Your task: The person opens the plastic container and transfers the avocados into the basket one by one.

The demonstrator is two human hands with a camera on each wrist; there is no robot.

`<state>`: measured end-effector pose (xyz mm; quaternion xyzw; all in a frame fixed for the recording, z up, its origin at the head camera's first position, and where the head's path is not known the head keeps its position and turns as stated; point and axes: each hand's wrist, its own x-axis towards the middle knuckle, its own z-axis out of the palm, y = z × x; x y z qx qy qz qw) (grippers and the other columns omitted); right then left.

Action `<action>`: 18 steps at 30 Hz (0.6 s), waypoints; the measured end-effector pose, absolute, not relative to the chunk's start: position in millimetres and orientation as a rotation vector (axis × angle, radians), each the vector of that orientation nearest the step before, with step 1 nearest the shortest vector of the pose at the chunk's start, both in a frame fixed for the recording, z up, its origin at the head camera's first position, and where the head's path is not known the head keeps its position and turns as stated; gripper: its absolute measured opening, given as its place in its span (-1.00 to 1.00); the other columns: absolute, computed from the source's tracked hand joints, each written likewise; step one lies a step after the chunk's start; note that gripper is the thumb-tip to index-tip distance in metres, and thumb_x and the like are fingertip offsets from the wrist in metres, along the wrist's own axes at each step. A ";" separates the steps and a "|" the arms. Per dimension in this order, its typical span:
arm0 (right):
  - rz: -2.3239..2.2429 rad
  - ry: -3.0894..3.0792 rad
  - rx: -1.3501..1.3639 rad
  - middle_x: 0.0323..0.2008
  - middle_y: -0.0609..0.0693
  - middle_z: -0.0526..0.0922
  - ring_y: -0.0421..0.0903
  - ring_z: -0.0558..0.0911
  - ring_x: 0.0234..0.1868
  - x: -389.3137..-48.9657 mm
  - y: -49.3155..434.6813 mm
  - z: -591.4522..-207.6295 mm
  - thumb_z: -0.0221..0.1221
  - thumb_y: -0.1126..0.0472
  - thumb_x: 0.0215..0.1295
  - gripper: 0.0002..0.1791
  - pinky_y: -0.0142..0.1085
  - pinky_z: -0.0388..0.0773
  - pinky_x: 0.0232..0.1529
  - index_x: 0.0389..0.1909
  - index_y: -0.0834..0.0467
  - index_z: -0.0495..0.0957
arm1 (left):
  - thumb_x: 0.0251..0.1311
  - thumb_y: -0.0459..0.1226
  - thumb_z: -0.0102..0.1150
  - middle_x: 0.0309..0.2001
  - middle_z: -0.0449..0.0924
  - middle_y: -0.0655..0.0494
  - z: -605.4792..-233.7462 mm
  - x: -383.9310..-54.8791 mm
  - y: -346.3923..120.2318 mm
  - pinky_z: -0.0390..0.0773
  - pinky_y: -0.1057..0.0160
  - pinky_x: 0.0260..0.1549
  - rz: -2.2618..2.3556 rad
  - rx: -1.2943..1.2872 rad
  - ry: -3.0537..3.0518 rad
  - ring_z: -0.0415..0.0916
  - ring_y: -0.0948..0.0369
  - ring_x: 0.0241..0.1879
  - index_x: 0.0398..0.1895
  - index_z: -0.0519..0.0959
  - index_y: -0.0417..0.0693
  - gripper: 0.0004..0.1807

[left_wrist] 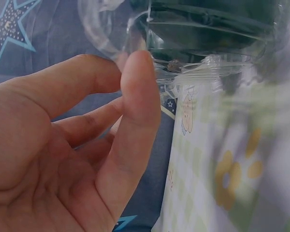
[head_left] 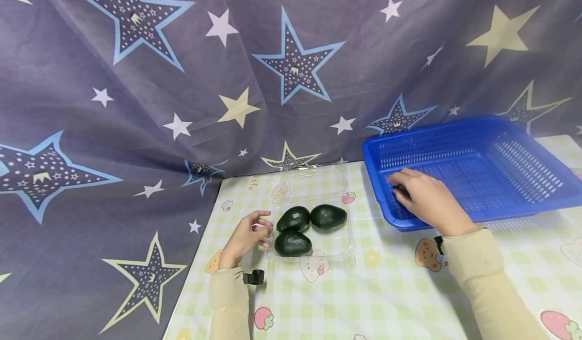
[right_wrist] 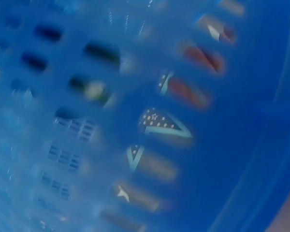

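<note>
A clear plastic clamshell box (head_left: 345,239) lies opened on the table, its lid (head_left: 318,181) folded back towards the curtain. Inside it are three dark green avocados: one at the back left (head_left: 293,219), one at the right (head_left: 328,217) and one in front (head_left: 293,243). At the box's left side, my left hand (head_left: 245,236) pinches the rim between thumb and finger. Over the left end of the blue plastic basket (head_left: 473,165), my right hand (head_left: 425,198) curls round a dark avocado (head_left: 402,190), mostly hidden by the fingers. Dark green shows through the basket slots in the right wrist view.
A checked tablecloth (head_left: 336,304) with printed strawberries and bears covers the table. Behind it hangs a dark curtain (head_left: 254,143) with stars, which also runs along the left table edge. The basket stands at the back right, against the curtain.
</note>
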<state>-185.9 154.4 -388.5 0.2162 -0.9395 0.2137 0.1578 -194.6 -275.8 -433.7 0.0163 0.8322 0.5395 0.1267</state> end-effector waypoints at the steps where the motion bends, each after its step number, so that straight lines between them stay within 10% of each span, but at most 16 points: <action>1: 0.614 -2.676 0.622 -0.10 0.18 0.68 0.17 0.66 -0.07 -185.7 151.0 -388.2 0.25 0.32 0.29 -0.75 0.13 0.67 -0.11 -0.02 0.26 0.64 | 0.27 -0.49 0.12 -0.09 0.53 -0.24 -433.9 -194.3 -276.3 0.76 0.09 -0.46 1.575 0.046 2.418 0.59 -0.02 -0.31 0.35 0.35 -0.30 -0.45; 18: 0.593 -2.500 0.800 -0.08 0.08 0.66 0.02 0.65 -0.12 -183.6 101.5 -383.8 0.28 0.26 0.27 -0.70 -0.12 0.70 -0.32 0.01 0.20 0.61 | 0.25 -0.54 0.07 -0.09 0.53 -0.21 -435.4 -194.8 -277.0 0.76 0.13 -0.48 1.582 0.031 2.405 0.58 0.00 -0.32 0.37 0.33 -0.32 -0.43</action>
